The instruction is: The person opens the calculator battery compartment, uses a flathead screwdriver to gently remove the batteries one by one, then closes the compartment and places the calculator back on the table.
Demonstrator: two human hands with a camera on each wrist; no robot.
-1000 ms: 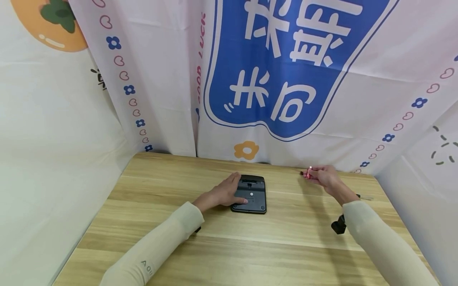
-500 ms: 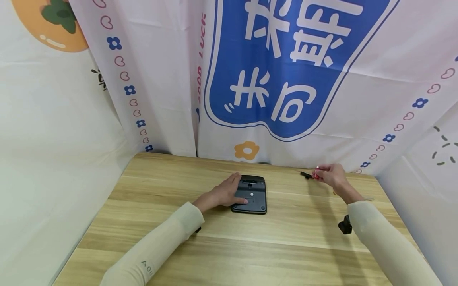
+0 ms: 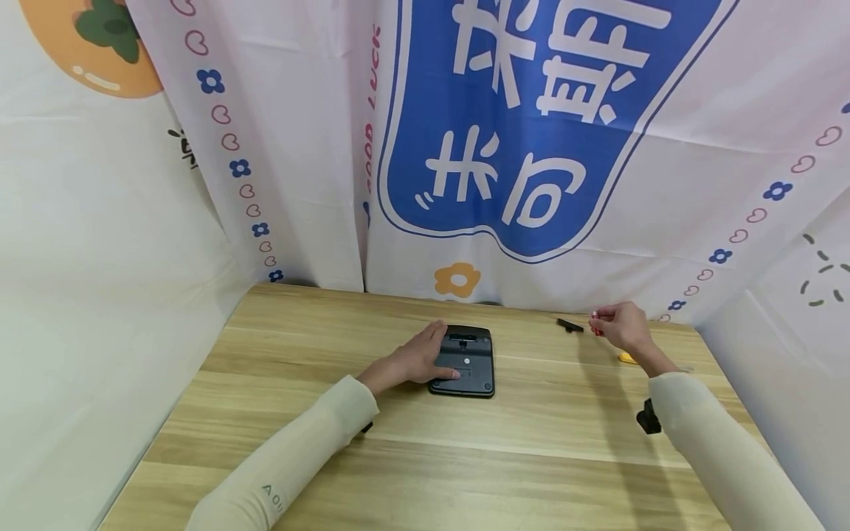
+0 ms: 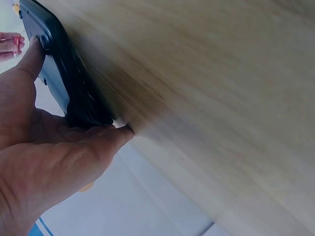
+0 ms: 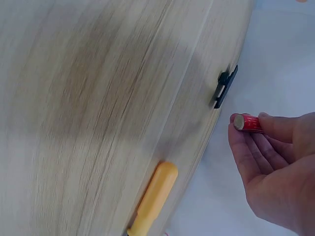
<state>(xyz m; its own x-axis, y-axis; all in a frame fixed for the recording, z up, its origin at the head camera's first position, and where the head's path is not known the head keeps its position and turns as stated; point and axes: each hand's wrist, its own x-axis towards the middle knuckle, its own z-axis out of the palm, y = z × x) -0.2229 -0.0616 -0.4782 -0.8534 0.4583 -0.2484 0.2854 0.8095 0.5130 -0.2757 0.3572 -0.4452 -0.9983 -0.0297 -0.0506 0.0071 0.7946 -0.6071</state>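
A dark calculator (image 3: 474, 380) lies face down on the table, its back and a slot near the far edge showing. My left hand (image 3: 413, 361) holds it by the left side, thumb across the back; the left wrist view shows fingers along its edge (image 4: 64, 64). Over the table's far right, my right hand (image 3: 627, 327) pinches a small red battery (image 5: 249, 123) between thumb and fingers. Left of that hand is a small black battery cover (image 3: 569, 325), lying apart from the calculator on the wood.
A screwdriver with a yellow handle (image 5: 157, 194) lies near the right wrist, partly covered by the arm in the head view. The wooden table (image 3: 425, 472) ends at a printed cloth (image 3: 319, 221) behind it. White cloth also hangs at both sides.
My right hand has drawn back to the right with the battery, away from the black cover, which now shows whole. More of the yellow handle is visible. The left hand has stayed still.
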